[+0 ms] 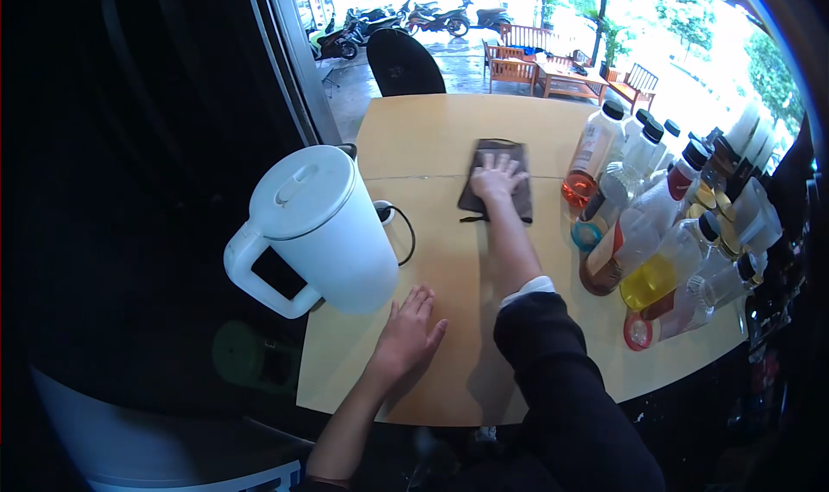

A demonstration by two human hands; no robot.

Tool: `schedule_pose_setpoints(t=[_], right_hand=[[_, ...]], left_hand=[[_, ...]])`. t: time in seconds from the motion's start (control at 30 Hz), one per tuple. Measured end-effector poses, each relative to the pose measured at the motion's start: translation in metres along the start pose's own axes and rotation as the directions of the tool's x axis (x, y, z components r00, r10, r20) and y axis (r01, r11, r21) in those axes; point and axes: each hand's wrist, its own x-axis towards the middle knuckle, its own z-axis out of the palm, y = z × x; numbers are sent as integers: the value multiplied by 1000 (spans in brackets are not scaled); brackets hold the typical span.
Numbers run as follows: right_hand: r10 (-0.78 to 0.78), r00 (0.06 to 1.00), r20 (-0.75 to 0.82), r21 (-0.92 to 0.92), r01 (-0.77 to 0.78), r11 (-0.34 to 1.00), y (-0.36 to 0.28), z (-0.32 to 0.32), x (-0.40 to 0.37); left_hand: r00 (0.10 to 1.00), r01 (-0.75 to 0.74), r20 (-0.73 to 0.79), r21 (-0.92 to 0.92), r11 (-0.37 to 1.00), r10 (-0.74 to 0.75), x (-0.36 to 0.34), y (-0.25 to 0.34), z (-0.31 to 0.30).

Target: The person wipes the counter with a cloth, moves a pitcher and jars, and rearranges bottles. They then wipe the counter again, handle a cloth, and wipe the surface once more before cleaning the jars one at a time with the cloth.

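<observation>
The pale tabletop (432, 116) runs past the white kettle (332, 233) to a rounded far edge. Right of the kettle, a brown cloth (474, 200) lies under the right hand (496, 178), spread flat, apparently to press rather than grasp it. The left hand (406, 335), just beside the kettle, rests palm-down, holding nothing, perhaps for balance. Bottles (643, 220) farther right of the kettle limit sideways room.

1 left hand (409, 335), 1 right hand (498, 179), 1 dark cloth (474, 200) and 1 white kettle (337, 237) at 1 pale table (414, 138).
1 cable (414, 231); at least 7 black-capped bottles (676, 263), 1 with yellow liquid and 1 with orange-red, the full total hidden by overlap. Beyond: 1 black chair back (404, 63), 1 wooden table (572, 73), at least 3 wooden seats (511, 71) and at least 4 motorbikes (442, 20).
</observation>
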Motion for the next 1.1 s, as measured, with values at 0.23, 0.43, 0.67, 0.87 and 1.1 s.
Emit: schedule_pose_setpoints(t=[0.23, 0.43, 0.67, 0.87, 1.1], right_hand=[[-853, 476, 214, 313, 794, 522, -112, 28, -45], [-736, 676, 34, 181, 720, 670, -8, 10, -39], [-53, 992, -110, 0, 53, 999, 102, -8, -68], [-481, 859, -175, -48, 481, 876, 96, 11, -228], [-572, 813, -109, 15, 577, 817, 136, -20, -231]], left_hand=[[999, 13, -30, 13, 1000, -13, 6, -3, 14], [999, 44, -3, -6, 999, -45, 6, 3, 2], [995, 65, 70, 65, 996, -70, 8, 4, 0], [997, 52, 51, 113, 992, -58, 7, 1, 4], [967, -166, -209, -93, 982, 143, -55, 5, -17]])
